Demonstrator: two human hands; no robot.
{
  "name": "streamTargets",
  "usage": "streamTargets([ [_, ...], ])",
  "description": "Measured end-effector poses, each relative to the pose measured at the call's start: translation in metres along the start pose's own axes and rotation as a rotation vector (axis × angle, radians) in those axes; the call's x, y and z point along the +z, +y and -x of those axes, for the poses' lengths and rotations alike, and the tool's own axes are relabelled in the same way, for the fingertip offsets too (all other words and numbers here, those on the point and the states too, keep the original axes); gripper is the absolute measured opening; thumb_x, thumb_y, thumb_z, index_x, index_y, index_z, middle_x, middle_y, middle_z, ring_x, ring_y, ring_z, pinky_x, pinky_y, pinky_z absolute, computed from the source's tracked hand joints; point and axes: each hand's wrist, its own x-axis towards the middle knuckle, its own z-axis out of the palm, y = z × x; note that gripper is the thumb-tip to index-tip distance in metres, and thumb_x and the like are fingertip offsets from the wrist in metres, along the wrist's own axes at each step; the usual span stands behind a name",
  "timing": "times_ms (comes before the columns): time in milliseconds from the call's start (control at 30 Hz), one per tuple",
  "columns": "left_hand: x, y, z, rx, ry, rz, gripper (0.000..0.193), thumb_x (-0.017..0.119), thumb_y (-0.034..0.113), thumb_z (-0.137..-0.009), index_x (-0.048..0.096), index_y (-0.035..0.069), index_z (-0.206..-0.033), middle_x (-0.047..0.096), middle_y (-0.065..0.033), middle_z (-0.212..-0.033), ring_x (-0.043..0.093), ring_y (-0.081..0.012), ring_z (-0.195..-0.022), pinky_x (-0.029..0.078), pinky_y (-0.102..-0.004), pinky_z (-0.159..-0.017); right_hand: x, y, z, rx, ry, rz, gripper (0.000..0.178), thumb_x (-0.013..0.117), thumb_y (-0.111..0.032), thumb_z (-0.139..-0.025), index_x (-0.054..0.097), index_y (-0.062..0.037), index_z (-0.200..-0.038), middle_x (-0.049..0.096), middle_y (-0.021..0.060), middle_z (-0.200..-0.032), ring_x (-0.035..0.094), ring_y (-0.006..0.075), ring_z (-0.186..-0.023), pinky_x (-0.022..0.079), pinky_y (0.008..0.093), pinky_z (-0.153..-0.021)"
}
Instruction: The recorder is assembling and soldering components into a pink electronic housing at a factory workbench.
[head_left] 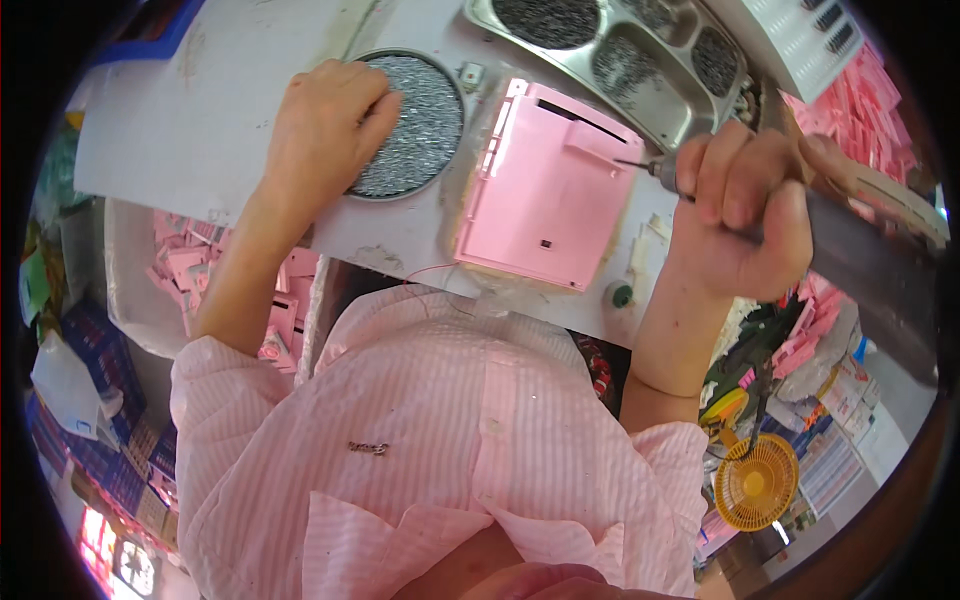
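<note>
My left hand (327, 122) rests over the left side of a round dish (461, 105) filled with small silvery metal pins or screws (415, 130). Its fingers are curled in and the fingertips are hidden, so what they pinch does not show. My right hand (745, 205) is wrapped around the dark body of a power screwdriver (870, 265). The thin bit points left, over the right edge of a pink plastic panel (545, 200); I cannot tell whether it touches. The panel lies on the table, with a slot near its far edge and a pink strip (597, 150) below that slot.
A metal compartment tray (660, 115) with dark and silvery small parts stands at the far right, beside a white rack (790, 45). A small green-capped bottle (620, 295) sits near the front edge. Pink parts fill a bin (135, 280) at left; a yellow basket (757, 482) is lower right.
</note>
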Motion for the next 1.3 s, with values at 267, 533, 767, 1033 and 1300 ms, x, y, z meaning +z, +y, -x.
streamTargets([
  [267, -0.008, 0.045, -0.001, 0.26, -0.026, 0.245, 0.016, 0.071, 0.009, -0.069, 0.055, 0.009, -0.073, 0.053, -0.0031, -0.07, 0.056, -0.023, -0.073, 0.043, -0.0376, -0.069, 0.068, 0.002, -0.004, 0.151, -0.12, -0.052, 0.041, 0.058, -0.026, -0.1, 0.043, -0.0152, -0.137, 0.048, -0.0006, -0.067, 0.045, 0.015, -0.058, 0.043, 0.0331, -0.055],
  [533, -0.022, 0.047, -0.014, 0.399, -0.136, 0.236, 0.012, 0.07, 0.017, -0.069, 0.063, 0.008, -0.07, 0.056, -0.0035, -0.068, 0.058, -0.0218, -0.075, 0.043, -0.0382, -0.07, 0.083, 0.013, -0.005, 0.168, -0.142, -0.053, 0.034, 0.06, -0.022, -0.098, 0.045, -0.0115, -0.126, 0.047, 0.0015, -0.065, 0.044, 0.0153, -0.053, 0.043, 0.0328, -0.05],
  [767, -0.027, 0.04, -0.028, 0.472, -0.438, 0.274, 0.021, 0.073, 0.02, -0.072, 0.057, 0.008, -0.078, 0.054, -0.005, -0.078, 0.052, -0.026, -0.077, 0.04, -0.0392, -0.072, 0.081, 0.01, -0.004, 0.191, -0.167, -0.049, 0.033, 0.057, -0.018, -0.098, 0.044, -0.0097, -0.127, 0.048, 0.0019, -0.066, 0.044, 0.0157, -0.054, 0.043, 0.0339, -0.052],
  [1033, -0.038, 0.014, -0.024, 0.202, -0.184, 0.433, 0.025, 0.075, 0.012, -0.081, 0.053, 0.001, -0.075, 0.051, -0.0079, -0.072, 0.049, -0.0258, -0.068, 0.039, -0.0368, -0.062, 0.053, 0.046, -0.021, -0.059, 0.067, -0.086, 0.03, 0.061, -0.007, -0.092, 0.045, -0.0003, -0.117, 0.051, 0.0061, -0.062, 0.048, 0.0137, -0.047, 0.048, 0.032, -0.048],
  [1300, -0.004, 0.033, 0.003, -0.112, 0.052, 0.584, 0.014, 0.074, 0.0, -0.08, 0.06, 0.001, -0.079, 0.059, -0.0069, -0.076, 0.057, -0.021, -0.073, 0.045, -0.0325, -0.067, 0.026, 0.082, -0.032, -0.008, 0.04, 0.021, 0.025, 0.053, -0.006, -0.092, 0.047, -0.005, -0.117, 0.049, 0.0066, -0.066, 0.045, 0.0146, -0.054, 0.044, 0.0353, -0.05],
])
